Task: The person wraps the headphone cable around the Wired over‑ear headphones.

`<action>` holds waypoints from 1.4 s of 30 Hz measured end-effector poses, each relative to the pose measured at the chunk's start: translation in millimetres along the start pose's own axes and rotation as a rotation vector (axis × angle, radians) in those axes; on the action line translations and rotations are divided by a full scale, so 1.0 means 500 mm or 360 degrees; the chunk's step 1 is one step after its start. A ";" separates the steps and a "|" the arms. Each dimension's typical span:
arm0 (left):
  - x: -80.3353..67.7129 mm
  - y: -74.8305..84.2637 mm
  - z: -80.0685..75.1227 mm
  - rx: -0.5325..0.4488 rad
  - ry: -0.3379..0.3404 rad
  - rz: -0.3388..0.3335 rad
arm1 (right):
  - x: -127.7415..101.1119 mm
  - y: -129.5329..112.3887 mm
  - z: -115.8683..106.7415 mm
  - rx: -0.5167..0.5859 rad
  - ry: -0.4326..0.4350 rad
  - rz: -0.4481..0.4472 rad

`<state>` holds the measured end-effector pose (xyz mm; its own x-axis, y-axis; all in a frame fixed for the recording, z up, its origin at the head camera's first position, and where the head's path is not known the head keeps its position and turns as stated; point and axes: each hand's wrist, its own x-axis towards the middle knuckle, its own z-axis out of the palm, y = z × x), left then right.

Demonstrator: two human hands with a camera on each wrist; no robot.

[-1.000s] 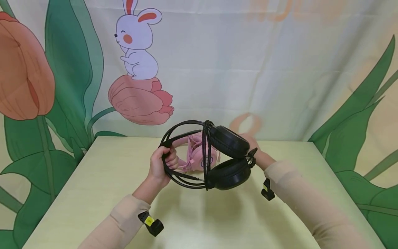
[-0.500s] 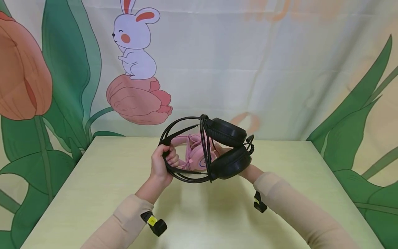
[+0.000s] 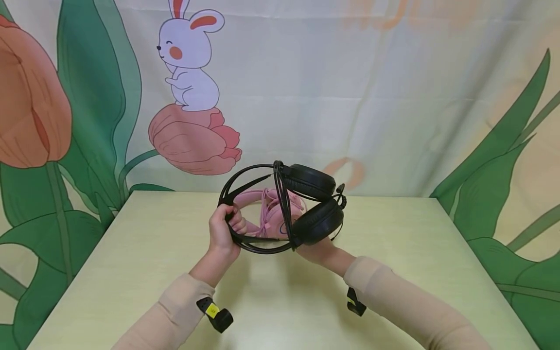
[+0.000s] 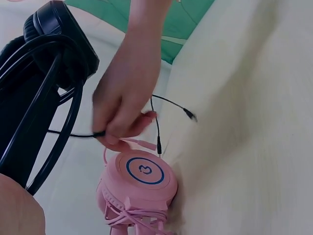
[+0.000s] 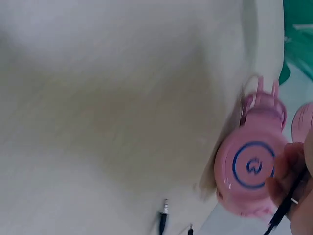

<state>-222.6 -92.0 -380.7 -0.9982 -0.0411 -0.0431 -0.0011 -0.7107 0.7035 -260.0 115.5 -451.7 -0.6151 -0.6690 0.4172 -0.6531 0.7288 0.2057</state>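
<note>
Black headphones are held up above the table, with their cable bundled and looped across the headband. My left hand grips the headband at its left end. Below the ear cups is my right hand, partly hidden by them in the head view. In the left wrist view, that hand's fingers pinch the thin black cable of the headphones. Two cable ends with plugs hang beyond the fingers, one plug sticking out sideways. Pink headphones with a wound pink cord lie on the table just behind, near the right fingers.
The pale table extends around both hands. A printed curtain with a rabbit and tulips hangs behind its far edge. Small black wrist cameras sit on both sleeves.
My right hand has come from behind the ear cups, moving left and nearer to me beneath them. The black headphones have shifted slightly left and up, still in my left hand.
</note>
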 end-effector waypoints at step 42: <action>0.036 0.026 -0.038 0.0163 0.0539 0.0277 | -0.011 -0.095 -0.107 0.1181 -0.0367 0.0325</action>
<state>-239.3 -115.3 -386.2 -0.9079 -0.3964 -0.1365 0.1435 -0.5998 0.7872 -201.9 92.1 -416.4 -0.7770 -0.6053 0.1728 -0.5911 0.6074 -0.5307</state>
